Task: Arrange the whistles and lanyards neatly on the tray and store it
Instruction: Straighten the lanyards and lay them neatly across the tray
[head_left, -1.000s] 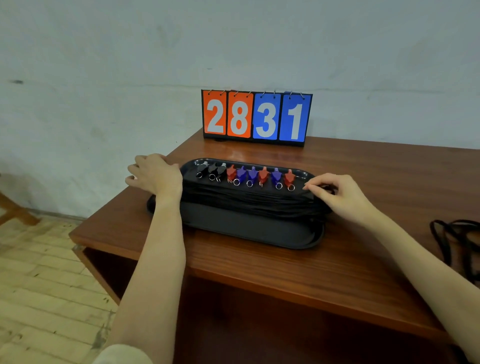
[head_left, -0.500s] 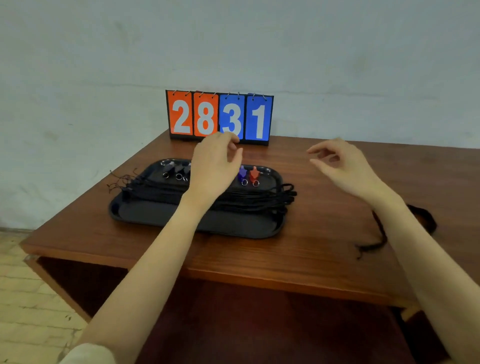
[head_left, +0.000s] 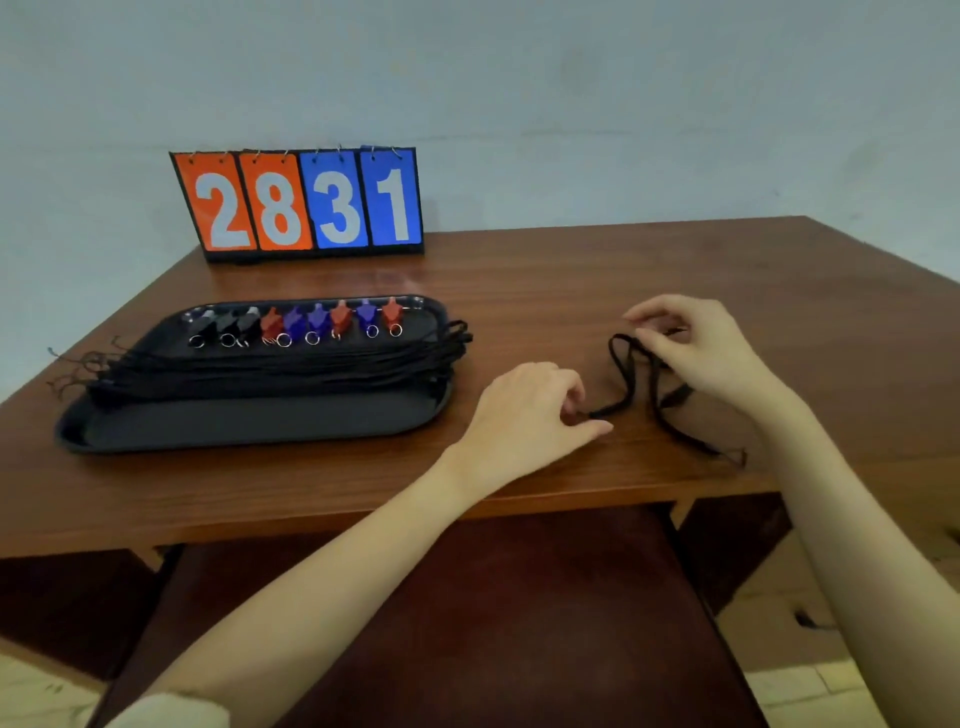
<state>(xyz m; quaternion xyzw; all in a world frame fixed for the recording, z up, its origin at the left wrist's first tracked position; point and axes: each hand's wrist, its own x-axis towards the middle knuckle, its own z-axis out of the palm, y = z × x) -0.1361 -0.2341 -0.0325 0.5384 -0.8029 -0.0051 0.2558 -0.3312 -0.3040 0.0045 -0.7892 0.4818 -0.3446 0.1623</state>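
Note:
A black oval tray (head_left: 249, 426) lies on the left of the wooden table (head_left: 597, 280). Along its far rim stand several whistles (head_left: 306, 322) in black, red and blue, each with a metal ring. A bundle of black lanyards (head_left: 270, 371) stretches across the tray's middle, its ends hanging over both sides. To the right of the tray a loose black lanyard (head_left: 631, 384) lies looped on the table. My left hand (head_left: 530, 415) pinches its near end. My right hand (head_left: 696, 348) pinches its far loop.
A flip scoreboard (head_left: 301, 202) reading 28 and 31 stands at the table's back left, against the wall. A dark red seat (head_left: 467, 623) sits under the table's front edge. Pale floor shows at both lower corners.
Both hands left the tray and moved right to the loose lanyard, taking hold of it. The view has swung right, so the tray now sits at the left.

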